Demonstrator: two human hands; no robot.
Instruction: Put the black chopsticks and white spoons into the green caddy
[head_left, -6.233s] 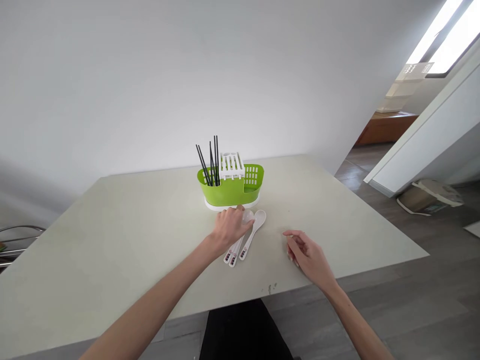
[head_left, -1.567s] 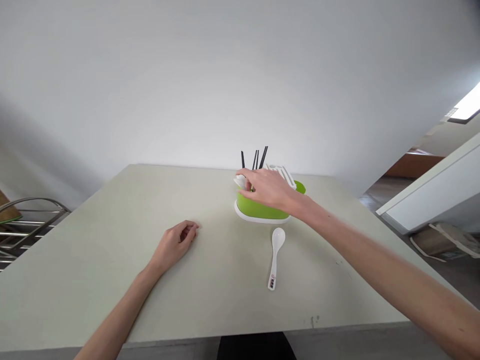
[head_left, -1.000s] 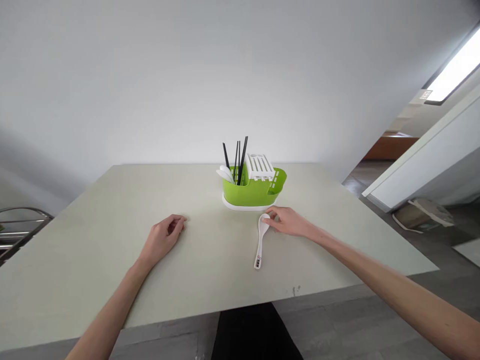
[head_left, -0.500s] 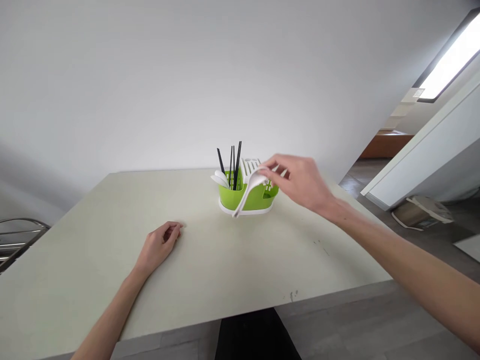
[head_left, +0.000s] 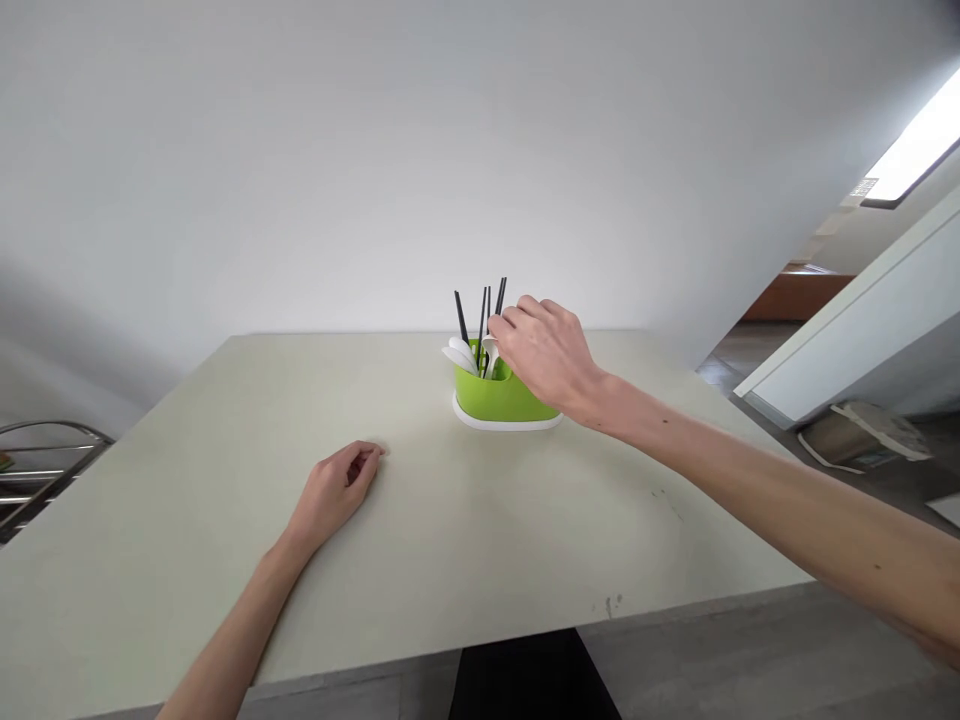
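My right hand is closed on a white spoon, held at the left compartment of a green utensil caddy. The spoon's lower part reaches down inside the rim, and the hand hides the caddy's right half. Black chopsticks stand up in that same compartment. Other white spoons lean out over its left edge. To the left and nearer me, my left hand rests on the table with its fingers curled together, and I see nothing in them.
The caddy sits on its white base on a pale table against a white wall. A metal rack is beyond the table's left edge. On the floor to the right is a bin-like container, beside a white panel.
My right hand has moved left over the caddy and turned, bringing the spoon from in front of it into the left compartment. My left hand stays resting on the table.
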